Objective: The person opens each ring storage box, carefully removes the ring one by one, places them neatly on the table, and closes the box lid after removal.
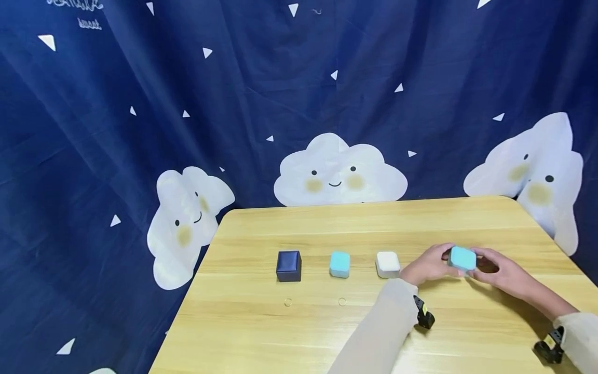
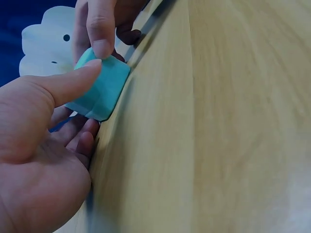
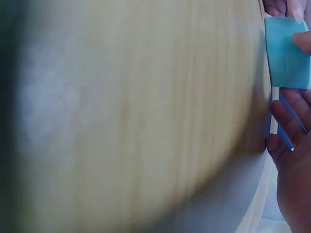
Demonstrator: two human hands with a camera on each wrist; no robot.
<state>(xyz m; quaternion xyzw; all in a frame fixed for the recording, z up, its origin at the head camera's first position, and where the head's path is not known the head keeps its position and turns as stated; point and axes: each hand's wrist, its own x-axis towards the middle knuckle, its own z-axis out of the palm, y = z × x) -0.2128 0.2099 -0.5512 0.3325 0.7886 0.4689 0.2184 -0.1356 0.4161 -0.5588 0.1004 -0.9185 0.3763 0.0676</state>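
Both hands hold one small turquoise box (image 1: pixel 463 258) with rounded corners, over the right part of the table, its lid down. The left hand (image 1: pixel 431 265) has it from the left side, thumb on the near face and fingers behind. From the other side the right hand (image 1: pixel 502 272) pinches it, its thumb also on the near face. In the left wrist view the box (image 2: pixel 104 87) sits close over the wood, both thumbs meeting near its upper edge. The right wrist view catches the box (image 3: pixel 286 53) at its edge, with the right hand (image 3: pixel 296 179) partly cut off.
To the left stand a white box (image 1: pixel 388 264), a second turquoise box (image 1: pixel 340 264) and a navy box (image 1: pixel 288 266) in a row. Two thin rings, one left (image 1: pixel 287 302) and one right (image 1: pixel 342 302), lie nearer. A dark blue curtain (image 1: pixel 261 93) hangs behind the wooden table (image 1: pixel 233 332).
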